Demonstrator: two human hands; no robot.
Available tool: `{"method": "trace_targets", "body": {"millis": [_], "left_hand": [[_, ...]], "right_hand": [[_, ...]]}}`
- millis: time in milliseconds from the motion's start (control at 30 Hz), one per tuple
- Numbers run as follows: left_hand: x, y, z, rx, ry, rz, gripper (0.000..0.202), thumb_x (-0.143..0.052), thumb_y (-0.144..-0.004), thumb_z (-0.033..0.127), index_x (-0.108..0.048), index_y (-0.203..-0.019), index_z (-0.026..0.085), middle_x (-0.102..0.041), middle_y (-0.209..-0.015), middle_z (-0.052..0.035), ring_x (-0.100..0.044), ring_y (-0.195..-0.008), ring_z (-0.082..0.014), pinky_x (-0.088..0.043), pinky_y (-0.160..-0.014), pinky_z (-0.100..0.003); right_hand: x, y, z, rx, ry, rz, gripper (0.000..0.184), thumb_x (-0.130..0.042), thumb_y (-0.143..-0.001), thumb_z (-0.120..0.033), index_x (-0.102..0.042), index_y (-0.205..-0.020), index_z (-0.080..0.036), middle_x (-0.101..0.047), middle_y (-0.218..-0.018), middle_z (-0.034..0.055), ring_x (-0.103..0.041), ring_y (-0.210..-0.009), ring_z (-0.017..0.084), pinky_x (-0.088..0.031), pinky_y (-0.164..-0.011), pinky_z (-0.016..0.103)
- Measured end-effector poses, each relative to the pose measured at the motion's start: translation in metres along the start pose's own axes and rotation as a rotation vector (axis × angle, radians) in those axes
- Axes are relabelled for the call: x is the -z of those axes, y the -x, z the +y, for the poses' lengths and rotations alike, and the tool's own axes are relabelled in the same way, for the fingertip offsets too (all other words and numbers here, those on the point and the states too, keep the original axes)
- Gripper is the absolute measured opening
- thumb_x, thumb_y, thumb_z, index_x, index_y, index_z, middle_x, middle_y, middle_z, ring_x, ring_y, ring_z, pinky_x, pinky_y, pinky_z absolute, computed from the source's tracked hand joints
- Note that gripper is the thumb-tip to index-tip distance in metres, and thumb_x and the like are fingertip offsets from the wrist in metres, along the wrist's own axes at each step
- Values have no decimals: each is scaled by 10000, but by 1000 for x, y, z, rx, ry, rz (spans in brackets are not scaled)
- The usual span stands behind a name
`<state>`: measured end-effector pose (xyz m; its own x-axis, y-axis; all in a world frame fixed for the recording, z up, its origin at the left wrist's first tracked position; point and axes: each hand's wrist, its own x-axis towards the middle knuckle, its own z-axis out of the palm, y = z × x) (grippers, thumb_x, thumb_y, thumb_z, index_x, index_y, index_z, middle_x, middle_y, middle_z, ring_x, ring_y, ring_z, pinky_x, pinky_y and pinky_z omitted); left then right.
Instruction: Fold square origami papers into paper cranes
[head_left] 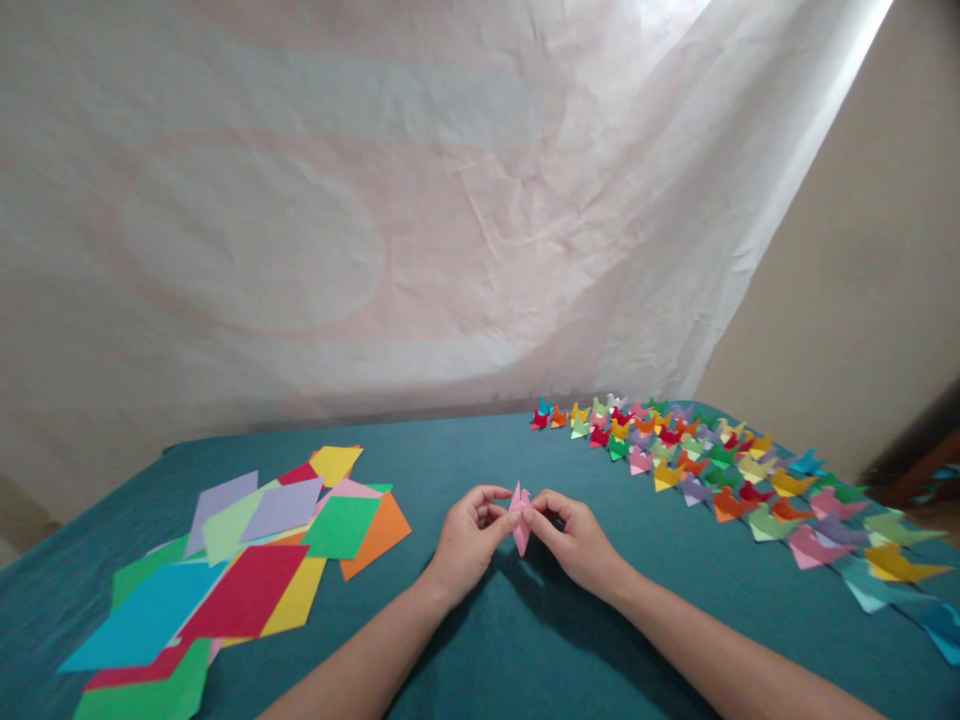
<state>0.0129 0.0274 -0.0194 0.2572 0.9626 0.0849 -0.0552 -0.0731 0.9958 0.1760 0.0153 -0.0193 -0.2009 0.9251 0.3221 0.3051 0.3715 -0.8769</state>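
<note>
**Desk:** What is between your fingers here?

**Caption:** Your left hand [466, 538] and right hand [574, 540] meet at the middle of the table. Each pinches one side of a small pink folded paper [519, 522] between thumb and forefinger, with the other fingers curled in. The paper stands upright, point down, and seems to be held just above the teal tablecloth [525, 650].

**Desk:** Which step does that look like?

**Caption:** A late fold, by my reading. The paper is already narrow and pointed, with two small tips at the top, and you are shaping it in the air, not flat on the cloth. The next crease calls for small, even pressure from both pinches, since nothing backs the thin paper.

**Desk:** And around you?

**Caption:** Near your left arm, flat coloured sheets [247, 565] lie overlapping in a loose spread. To your right, folded paper figures [720, 472] in many colours sit in rows running toward the far edge. A white sheet [375, 250] hangs behind the table.
</note>
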Motion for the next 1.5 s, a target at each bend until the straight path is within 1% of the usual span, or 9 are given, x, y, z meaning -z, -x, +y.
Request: {"method": "trace_targets", "body": {"millis": [167,367,600,800,1000,1100,1233,1367,1500], "left_hand": [[-2,2,0,34,-1,-92,381,-664,-741,288,-500,-1039,116,-658,-779,-45,-601,-700,-140,-429,-665,-240],[-4,3,0,51,-50,-136,406,-678,-704,245,-500,-1045,116,-647,-699,-17,-569,-604,-117,-383,-583,-215],[-3,2,0,64,-82,-144,403,-697,-678,244,-515,-1016,123,-601,-653,16,-518,-561,-93,-353,-556,-207],[-5,5,2,31,-120,-117,438,-686,-683,209,-468,-1056,137,-536,-585,62,-457,-512,-74,-318,-516,-192],[-4,6,1,23,-156,-148,491,-662,-725,243,-423,-1140,137,-611,-678,12,-543,-578,-112,-375,-551,-210],[-2,7,3,-64,-255,-153,464,-565,-798,199,-376,-1218,143,-652,-859,-58,-604,-747,-157,-445,-675,-266],[5,9,6,-344,-564,-85,452,-517,-778,84,-440,-1211,190,-553,-1159,-97,-526,-1044,-205,-429,-871,-348],[8,10,8,-532,-870,-108,401,-527,-759,39,-533,-1119,215,-525,-1174,-64,-458,-1105,-208,-381,-949,-377],[8,11,10,-604,-1068,-190,296,-512,-822,81,-578,-1069,228,-569,-1116,-52,-478,-1059,-212,-403,-882,-365]], "right_hand": [[1,0,1,14,7,-15,261,-507,-869,-345,-623,-730,-157,-606,-707,14,-538,-679,141,-410,-664,250],[2,-2,2,-10,-21,-10,258,-514,-860,-349,-615,-722,-156,-608,-688,12,-539,-663,141,-415,-652,251],[4,-5,8,-53,-63,37,273,-529,-839,-374,-604,-706,-149,-581,-657,0,-503,-627,129,-403,-610,242],[4,-5,8,-80,-98,43,278,-531,-833,-382,-612,-716,-144,-581,-663,0,-490,-624,124,-392,-588,234],[6,-6,10,-115,-108,64,303,-550,-809,-414,-598,-674,-148,-546,-611,-14,-463,-575,117,-361,-550,233],[7,-8,13,-145,-108,59,320,-548,-802,-433,-600,-669,-147,-545,-600,-15,-461,-560,119,-353,-540,237],[9,-10,18,-131,4,53,301,-541,-810,-397,-615,-645,-157,-563,-643,2,-501,-620,141,-383,-607,261],[9,-10,22,-71,216,35,234,-588,-785,-333,-659,-618,-184,-619,-874,40,-540,-881,192,-373,-831,330],[7,-9,22,-60,337,-32,212,-592,-796,-319,-686,-636,-217,-648,-914,36,-531,-952,209,-340,-880,370]]}}
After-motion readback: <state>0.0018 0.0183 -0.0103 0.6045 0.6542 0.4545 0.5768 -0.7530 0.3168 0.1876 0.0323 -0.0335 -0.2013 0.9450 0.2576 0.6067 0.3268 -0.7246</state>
